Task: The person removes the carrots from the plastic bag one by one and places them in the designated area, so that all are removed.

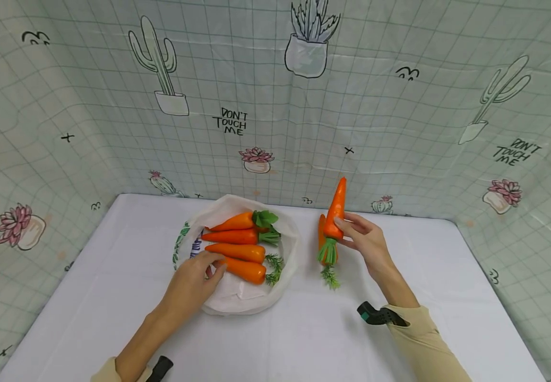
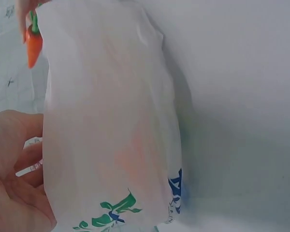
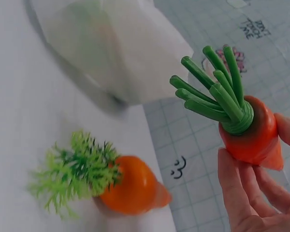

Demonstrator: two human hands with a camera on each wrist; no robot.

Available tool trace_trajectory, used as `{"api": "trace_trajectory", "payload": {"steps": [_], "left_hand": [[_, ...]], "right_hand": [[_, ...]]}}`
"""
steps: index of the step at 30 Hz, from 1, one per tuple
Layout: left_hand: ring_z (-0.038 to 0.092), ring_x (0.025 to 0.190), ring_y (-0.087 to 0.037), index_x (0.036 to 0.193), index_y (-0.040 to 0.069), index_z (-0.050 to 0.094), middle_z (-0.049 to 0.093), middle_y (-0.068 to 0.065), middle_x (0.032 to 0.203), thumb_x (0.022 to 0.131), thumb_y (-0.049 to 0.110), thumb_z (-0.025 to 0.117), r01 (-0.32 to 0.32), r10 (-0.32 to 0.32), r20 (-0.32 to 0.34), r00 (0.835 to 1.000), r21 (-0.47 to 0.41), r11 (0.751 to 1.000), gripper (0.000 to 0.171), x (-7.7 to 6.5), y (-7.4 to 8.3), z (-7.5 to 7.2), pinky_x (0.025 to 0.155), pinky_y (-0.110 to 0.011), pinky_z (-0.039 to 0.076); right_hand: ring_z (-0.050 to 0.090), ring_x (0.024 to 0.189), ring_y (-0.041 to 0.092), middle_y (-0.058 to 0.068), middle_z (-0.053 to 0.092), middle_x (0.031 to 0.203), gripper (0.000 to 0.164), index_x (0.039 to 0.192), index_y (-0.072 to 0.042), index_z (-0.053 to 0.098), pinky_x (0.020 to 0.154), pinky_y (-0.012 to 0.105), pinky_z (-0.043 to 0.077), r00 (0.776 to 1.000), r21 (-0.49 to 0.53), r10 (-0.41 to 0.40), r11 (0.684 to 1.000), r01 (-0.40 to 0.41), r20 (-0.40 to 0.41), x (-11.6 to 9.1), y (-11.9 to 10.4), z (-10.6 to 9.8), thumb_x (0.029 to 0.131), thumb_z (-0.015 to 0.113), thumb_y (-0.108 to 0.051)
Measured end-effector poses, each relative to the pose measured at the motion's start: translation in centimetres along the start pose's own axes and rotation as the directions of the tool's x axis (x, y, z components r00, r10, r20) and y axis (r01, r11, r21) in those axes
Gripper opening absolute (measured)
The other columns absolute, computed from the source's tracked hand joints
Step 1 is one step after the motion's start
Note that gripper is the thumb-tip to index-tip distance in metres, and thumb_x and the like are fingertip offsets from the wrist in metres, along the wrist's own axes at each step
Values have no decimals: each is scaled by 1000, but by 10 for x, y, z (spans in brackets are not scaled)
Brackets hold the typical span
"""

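"Your hands?"
"My right hand (image 1: 367, 245) pinched a carrot (image 1: 337, 204) right of the bag (image 1: 237, 306); my left hand (image 1: 190, 280) curved over more carrots (image 1: 247, 270) inside, its grip unclear."
"Words?"
"Cloth (image 1: 275, 127) behind the bag read 'DON'T TOUCH ME'."

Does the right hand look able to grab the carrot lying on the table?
Probably not right now: the right hand is busy holding another carrot above it. If emptied, it likely could, since the lower carrot lies outside the bag.
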State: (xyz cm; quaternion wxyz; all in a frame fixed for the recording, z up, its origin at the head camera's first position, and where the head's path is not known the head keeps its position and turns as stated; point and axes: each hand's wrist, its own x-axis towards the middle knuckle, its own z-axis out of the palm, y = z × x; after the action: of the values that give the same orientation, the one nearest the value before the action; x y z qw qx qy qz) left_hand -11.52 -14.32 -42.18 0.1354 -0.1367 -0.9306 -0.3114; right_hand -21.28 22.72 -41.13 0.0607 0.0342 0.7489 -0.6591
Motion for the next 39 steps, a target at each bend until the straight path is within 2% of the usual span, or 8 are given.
{"api": "trace_trajectory", "payload": {"steps": [6, 12, 16, 20, 24, 30, 35, 39], "left_hand": [[58, 81, -23, 110, -6, 72, 67, -16, 101, 87, -1, 79, -7, 8, -95, 995, 2, 1000, 25, 7, -9, -3, 66, -31, 54], [60, 84, -31, 118, -9, 69, 64, -18, 101, 88, -1, 77, 6, -6, -135, 991, -2, 1000, 32, 13, -14, -9, 67, -35, 56], [62, 94, -36, 120, -11, 66, 62, -24, 109, 88, -3, 75, 7, -9, -161, 987, -10, 1000, 34, 17, -17, -11, 78, -44, 60], [59, 107, -43, 123, -14, 63, 57, -30, 118, 89, -4, 74, 41, -41, -181, 983, -1, 999, 37, 24, -18, -15, 88, -53, 57], [55, 108, -45, 126, -16, 60, 54, -33, 121, 90, -5, 73, 75, -70, -184, 980, 20, 997, 41, 29, -19, -18, 90, -54, 56], [49, 104, -45, 127, -19, 58, 54, -35, 122, 90, -5, 71, 99, -85, -175, 981, 70, 993, 41, 34, -22, -20, 86, -51, 53], [50, 105, -46, 128, -20, 57, 54, -37, 124, 91, -5, 70, 138, -120, -152, 981, 114, 984, 41, 36, -24, -22, 86, -51, 54], [52, 108, -46, 129, -20, 56, 55, -37, 123, 92, -5, 69, 175, -152, -135, 979, 185, 967, 42, 37, -24, -23, 87, -53, 55]], "right_hand": [[70, 98, 10, 13, 66, 132, 69, 144, -2, 53, 88, 26, 57, 999, -43, 37, 998, -39, -27, 3, 9, -11, 94, 73, -45], [69, 98, 6, 14, 64, 137, 71, 148, -4, 51, 91, 27, 56, 997, -96, 64, 993, -67, -33, 3, 16, -19, 95, 71, -47], [69, 97, 6, 12, 65, 135, 72, 147, -3, 52, 91, 27, 57, 996, -115, 79, 990, -83, -39, 4, 22, -25, 95, 71, -49], [68, 96, 6, 10, 66, 133, 72, 147, -3, 53, 93, 30, 57, 996, -129, 89, 987, -92, -33, 6, 26, -29, 95, 70, -49], [67, 96, 5, 13, 63, 136, 74, 148, -3, 51, 95, 32, 56, 994, -150, 109, 982, -112, -31, 8, 29, -32, 95, 70, -50], [65, 95, 5, 16, 60, 139, 76, 149, -1, 51, 93, 31, 56, 990, -190, 136, 972, -139, -30, 11, 34, -34, 95, 69, -51], [66, 93, 6, 15, 63, 134, 76, 147, 0, 52, 90, 28, 57, 990, -224, 142, 964, -144, -24, 13, 41, -35, 95, 69, -52], [66, 92, 6, 16, 64, 133, 74, 146, 0, 54, 87, 26, 58, 990, -248, 136, 959, -139, -29, 13, 44, -36, 95, 69, -52]]}}
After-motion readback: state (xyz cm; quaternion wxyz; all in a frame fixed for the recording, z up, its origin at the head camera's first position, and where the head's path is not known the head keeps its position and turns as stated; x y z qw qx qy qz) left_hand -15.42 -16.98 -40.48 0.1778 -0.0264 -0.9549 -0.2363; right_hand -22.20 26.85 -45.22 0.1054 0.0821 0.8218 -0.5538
